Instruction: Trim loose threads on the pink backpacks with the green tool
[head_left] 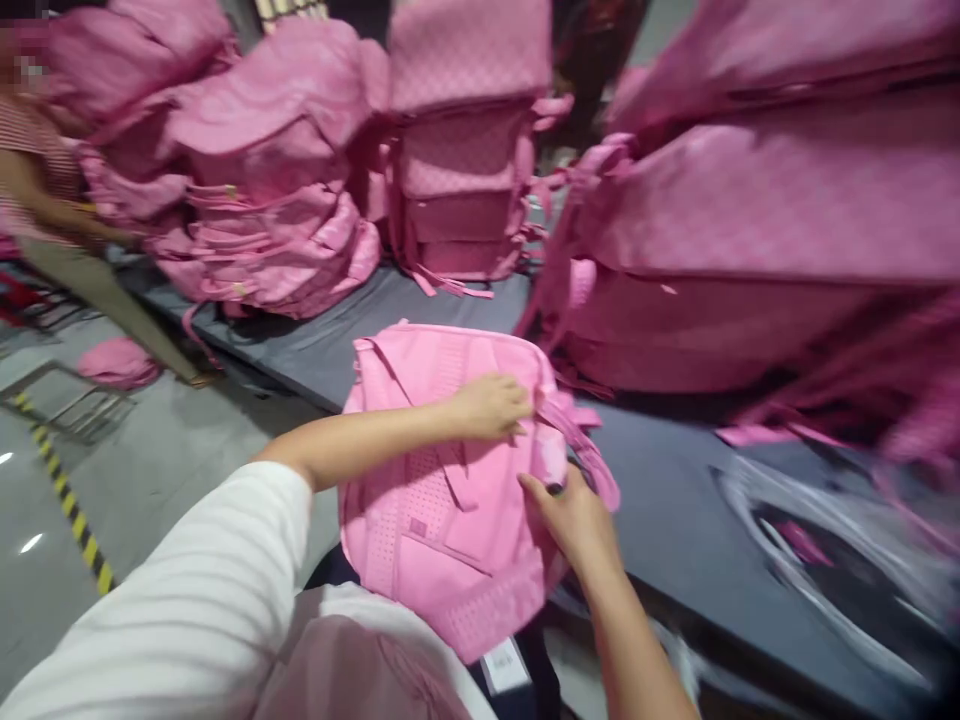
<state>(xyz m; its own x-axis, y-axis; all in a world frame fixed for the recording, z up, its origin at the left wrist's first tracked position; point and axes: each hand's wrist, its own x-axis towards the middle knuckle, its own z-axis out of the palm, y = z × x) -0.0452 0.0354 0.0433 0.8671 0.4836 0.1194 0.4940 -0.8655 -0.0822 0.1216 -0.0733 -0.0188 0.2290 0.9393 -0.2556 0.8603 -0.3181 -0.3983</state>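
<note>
A light pink backpack (427, 480) lies tilted at the table's near edge, against my body, its straps facing up. My left hand (491, 407) reaches across it, fingers curled on the fabric near the upper right side. My right hand (574, 510) grips the right edge of the backpack, thumb on top and the other fingers hidden beneath. A looped pink strap (581, 440) hangs out beside my right hand. Below the backpack's lower corner shows a white tag (505, 665).
Stacks of pink bags (465, 150) line the grey table (660, 490), with a large pile (772, 220) at right. Clear plastic (825, 540) lies at lower right. A person (52, 190) stands at far left. A pink bundle (120, 362) rests on the floor.
</note>
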